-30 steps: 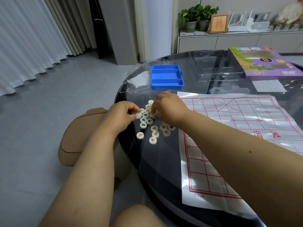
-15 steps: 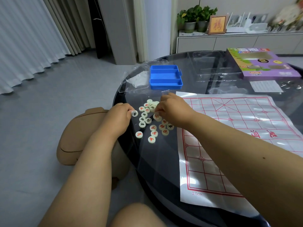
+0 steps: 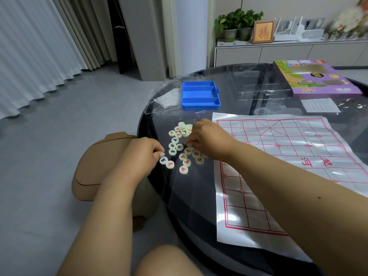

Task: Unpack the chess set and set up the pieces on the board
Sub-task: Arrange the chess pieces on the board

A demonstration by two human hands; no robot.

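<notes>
Head view: chess pieces lie clustered loose near the tabletop's left edge, just left of the chess board sheet. Left hand, fingers pinching a black-marked piece at the cluster's near-left side. Right hand, fingers curled together onto pieces; exact grip hidden. Blue tray farther back.

Pale round pieces clustered left of unfolded red-lined board

One head-worn view; looks forward and down, close over the table.
</notes>
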